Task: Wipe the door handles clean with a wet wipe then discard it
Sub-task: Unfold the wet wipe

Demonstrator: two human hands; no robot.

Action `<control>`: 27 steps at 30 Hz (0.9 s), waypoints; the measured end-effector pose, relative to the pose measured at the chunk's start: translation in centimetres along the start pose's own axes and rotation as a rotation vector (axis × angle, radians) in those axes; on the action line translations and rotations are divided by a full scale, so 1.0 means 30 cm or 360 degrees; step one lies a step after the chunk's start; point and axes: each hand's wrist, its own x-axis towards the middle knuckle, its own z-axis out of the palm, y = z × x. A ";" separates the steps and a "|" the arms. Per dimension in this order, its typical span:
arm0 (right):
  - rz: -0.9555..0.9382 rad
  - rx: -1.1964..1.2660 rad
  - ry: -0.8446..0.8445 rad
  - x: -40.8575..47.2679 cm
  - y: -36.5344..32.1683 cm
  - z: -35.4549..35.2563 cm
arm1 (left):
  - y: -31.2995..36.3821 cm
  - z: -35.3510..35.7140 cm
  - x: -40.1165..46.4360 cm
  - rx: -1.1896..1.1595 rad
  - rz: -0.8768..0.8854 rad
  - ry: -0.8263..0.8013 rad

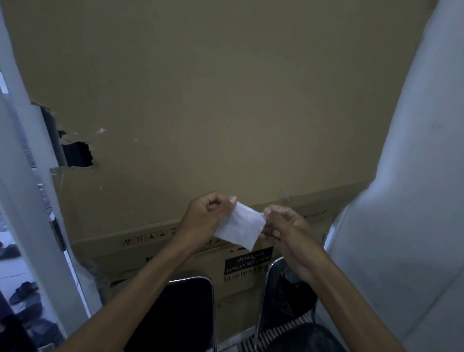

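A white wet wipe hangs stretched between both hands at mid-frame, in front of a large brown cardboard sheet. My left hand pinches its upper left corner between thumb and curled fingers. Its right edge is pinched by my right hand. At the far left, a grey vertical bar shows through a torn hole in the cardboard, beside the white door frame; I cannot tell if it is a door handle.
The big cardboard sheet leans straight ahead, with a black warning label low down. Two black chairs with chrome frames stand below my arms. A white wall rises on the right. Shoes lie outside at left.
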 end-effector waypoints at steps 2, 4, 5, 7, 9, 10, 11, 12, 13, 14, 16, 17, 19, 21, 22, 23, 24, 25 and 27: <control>-0.0093 -0.0097 -0.0001 -0.003 -0.010 0.005 | 0.003 0.002 0.005 -0.0019 0.0020 0.0044; -0.0224 -0.0256 -0.0056 -0.013 -0.018 0.008 | 0.009 0.006 0.006 -0.0038 0.0025 0.0082; -0.0289 -0.0334 -0.0045 -0.019 -0.023 0.013 | 0.011 0.009 0.006 -0.0038 0.0037 0.0092; -0.0411 -0.0428 0.0016 -0.022 -0.026 0.019 | 0.008 0.006 0.005 0.0019 0.0119 0.0079; -0.0492 -0.0439 0.0070 -0.022 -0.027 0.026 | 0.009 0.005 0.001 0.0111 0.0240 0.0043; -0.0508 -0.0434 0.0090 -0.023 -0.030 0.031 | 0.012 0.006 -0.004 0.0138 0.0289 0.0035; -0.0510 -0.0429 0.0092 -0.020 -0.031 0.031 | 0.015 0.008 -0.007 0.0166 0.0322 0.0042; -0.0504 -0.0444 0.0091 -0.019 -0.033 0.032 | 0.020 0.009 -0.010 0.0199 0.0345 0.0059; -0.0495 -0.0486 0.0087 -0.022 -0.038 0.034 | 0.024 0.008 -0.012 0.0233 0.0362 0.0080; -0.0484 -0.0553 0.0080 -0.022 -0.042 0.033 | 0.028 0.007 -0.016 0.0251 0.0374 0.0086; -0.0418 -0.0666 0.0031 -0.023 -0.044 0.024 | 0.036 0.004 -0.023 0.0258 0.0393 0.0074; -0.0371 -0.0693 -0.0009 -0.026 -0.047 0.025 | 0.039 0.003 -0.026 0.0266 0.0404 0.0067; -0.0281 -0.0697 -0.0091 -0.029 -0.050 0.022 | 0.045 -0.001 -0.031 0.0296 0.0428 0.0053; -0.0232 -0.0710 -0.0146 -0.024 -0.049 0.022 | 0.046 -0.008 -0.033 0.0355 0.0454 0.0035; -0.0217 -0.0709 -0.0162 -0.018 -0.046 0.020 | 0.045 -0.011 -0.033 0.0390 0.0459 0.0024; -0.0197 -0.0690 -0.0184 -0.011 -0.040 0.017 | 0.044 -0.014 -0.033 0.0422 0.0458 0.0010; -0.0171 -0.0667 -0.0207 -0.006 -0.035 0.014 | 0.043 -0.016 -0.034 0.0450 0.0456 -0.0001; -0.0151 -0.0655 -0.0228 -0.003 -0.030 0.013 | 0.041 -0.017 -0.036 0.0478 0.0460 -0.0008; -0.0150 -0.0689 -0.0269 -0.003 -0.024 0.010 | 0.041 -0.017 -0.040 0.0521 0.0481 -0.0031</control>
